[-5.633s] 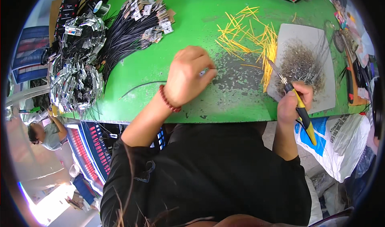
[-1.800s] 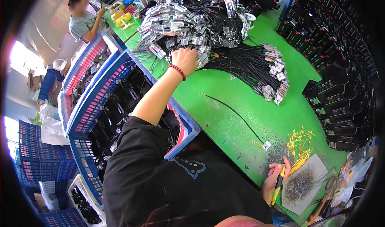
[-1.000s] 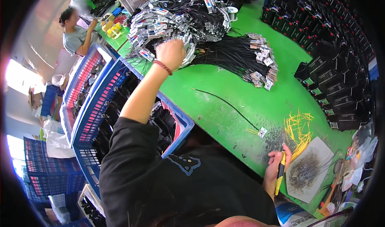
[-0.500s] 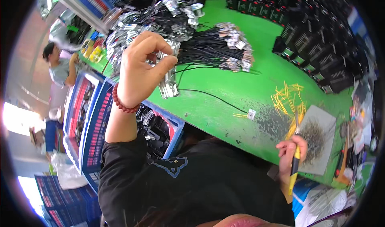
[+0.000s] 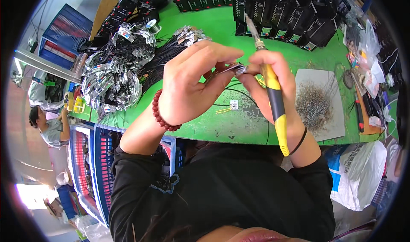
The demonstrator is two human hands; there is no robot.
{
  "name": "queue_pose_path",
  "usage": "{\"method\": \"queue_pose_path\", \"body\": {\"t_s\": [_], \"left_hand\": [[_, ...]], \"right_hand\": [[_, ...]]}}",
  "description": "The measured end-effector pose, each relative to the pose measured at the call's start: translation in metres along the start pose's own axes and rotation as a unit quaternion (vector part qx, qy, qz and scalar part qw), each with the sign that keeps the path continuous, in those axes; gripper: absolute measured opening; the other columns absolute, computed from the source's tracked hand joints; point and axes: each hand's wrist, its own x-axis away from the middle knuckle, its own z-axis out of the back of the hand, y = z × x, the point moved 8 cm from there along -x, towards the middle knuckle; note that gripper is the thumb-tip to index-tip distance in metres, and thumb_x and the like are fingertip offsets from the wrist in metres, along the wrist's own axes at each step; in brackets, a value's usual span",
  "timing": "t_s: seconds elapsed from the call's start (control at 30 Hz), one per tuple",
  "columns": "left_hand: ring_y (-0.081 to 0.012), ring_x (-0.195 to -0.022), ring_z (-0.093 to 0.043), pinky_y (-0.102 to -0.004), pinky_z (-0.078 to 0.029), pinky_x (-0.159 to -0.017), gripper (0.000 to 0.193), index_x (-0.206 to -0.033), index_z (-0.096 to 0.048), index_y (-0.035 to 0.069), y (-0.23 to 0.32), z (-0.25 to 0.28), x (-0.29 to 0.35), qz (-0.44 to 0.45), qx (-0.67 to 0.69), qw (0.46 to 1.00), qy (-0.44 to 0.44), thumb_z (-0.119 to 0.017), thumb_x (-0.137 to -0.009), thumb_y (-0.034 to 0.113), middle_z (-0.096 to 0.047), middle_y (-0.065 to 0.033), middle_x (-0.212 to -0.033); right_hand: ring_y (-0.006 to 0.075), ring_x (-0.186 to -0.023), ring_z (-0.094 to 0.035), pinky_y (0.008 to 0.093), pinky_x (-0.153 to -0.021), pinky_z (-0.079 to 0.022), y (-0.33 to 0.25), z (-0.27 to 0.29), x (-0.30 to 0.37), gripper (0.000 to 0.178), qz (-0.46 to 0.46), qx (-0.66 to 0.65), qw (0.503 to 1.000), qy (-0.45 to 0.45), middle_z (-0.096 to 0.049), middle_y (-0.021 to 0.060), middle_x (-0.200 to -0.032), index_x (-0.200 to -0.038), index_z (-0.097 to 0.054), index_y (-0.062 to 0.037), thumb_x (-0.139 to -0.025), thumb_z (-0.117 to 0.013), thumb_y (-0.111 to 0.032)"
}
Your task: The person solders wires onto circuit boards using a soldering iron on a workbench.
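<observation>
In front of me, my left hand (image 5: 194, 81), a red bead bracelet at its wrist, pinches a small silver metal part (image 5: 238, 67) with dark wire about it. The fingertips of my right hand (image 5: 277, 79) meet that part from the other side. A yellow and black soldering iron (image 5: 275, 94) lies in the right hand between thumb and forefinger, its metal tip slanting up and away from the part. Below the hands on the green table (image 5: 205, 128) rests a small white square piece (image 5: 234, 104) with yellow wires. Fingers partly hide the silver part.
A heap of silver-ended black cables (image 5: 113, 71) and a solder spool (image 5: 153, 26) lie to the left. Black boxes (image 5: 290, 15) line the back. A grey board (image 5: 337, 118) with wire scraps sits right. Blue crates (image 5: 102, 165) stand at left, near another person (image 5: 53, 126).
My left hand has come from the cable pile toward the middle with the silver part. The right hand has lifted the iron and joined it. The view has turned rightward.
</observation>
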Motion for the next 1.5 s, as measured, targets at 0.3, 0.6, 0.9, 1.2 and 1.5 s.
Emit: {"method": "queue_pose_path", "body": {"t_s": [0.3, 0.6, 0.9, 1.2, 1.5], "left_hand": [[-0.0059, -0.068, -0.058, -0.0181, -0.047, -0.057, 0.025, -0.112, -0.057, -0.003, -0.078, -0.055, 0.0, 0.29, 0.325, 0.9, -0.01, -0.059, -0.087, 0.0, -0.064, -0.0035, -0.088], [-0.0094, -0.076, -0.061, -0.0228, -0.051, -0.068, 0.024, -0.113, -0.055, 0.0, -0.103, -0.14, 0.009, 0.437, 0.533, 0.722, -0.049, -0.053, -0.09, -0.001, -0.063, -0.0044, -0.095], [-0.0088, -0.076, -0.061, -0.0224, -0.049, -0.067, 0.025, -0.11, -0.059, -0.001, -0.153, -0.103, -0.049, 0.337, 0.411, 0.843, 0.079, -0.061, -0.085, -0.002, -0.065, -0.0043, -0.092], [-0.0019, -0.068, -0.054, -0.0161, -0.044, -0.06, 0.024, -0.105, -0.063, -0.004, -0.212, -0.004, 0.018, 0.303, 0.121, 0.923, 0.201, -0.063, -0.081, -0.003, -0.062, 0.001, -0.082], [-0.014, -0.067, -0.061, -0.0277, -0.051, -0.066, 0.027, -0.099, -0.07, 0.003, -0.244, -0.004, 0.16, 0.43, -0.121, 0.893, 0.052, -0.066, -0.073, 0.003, -0.067, -0.0087, -0.084]], "right_hand": [[0.018, -0.071, -0.066, 0.0283, -0.059, -0.054, -0.002, 0.008, 0.026, 0.042, 0.148, 0.075, 0.986, -0.033, -0.065, 0.0166, -0.097, -0.112, -0.048, -0.0049, -0.077, -0.067, 0.008], [0.0191, -0.06, -0.063, 0.0279, -0.045, -0.046, 0.026, 0.03, 0.035, 0.037, 0.183, 0.193, 0.963, -0.036, -0.068, 0.0061, -0.091, -0.106, -0.059, -0.0172, -0.071, -0.068, -0.008], [0.0158, -0.056, -0.06, 0.025, -0.05, -0.045, 0.053, 0.069, 0.025, 0.03, 0.041, 0.128, 0.991, 0.01, -0.059, 0.0036, -0.069, -0.103, -0.059, -0.0078, -0.077, -0.062, 0.006], [0.0138, -0.059, -0.058, 0.0263, -0.055, -0.045, 0.09, 0.057, 0.056, 0.027, -0.119, 0.125, 0.981, -0.083, -0.057, 0.0029, -0.068, -0.108, -0.058, -0.0126, -0.084, -0.059, 0.0], [0.0139, -0.056, -0.058, 0.0276, -0.053, -0.045, 0.129, 0.008, 0.108, 0.025, -0.244, 0.046, 0.967, -0.064, -0.055, 0.0023, -0.061, -0.107, -0.058, -0.0131, -0.087, -0.055, 0.0]]}}
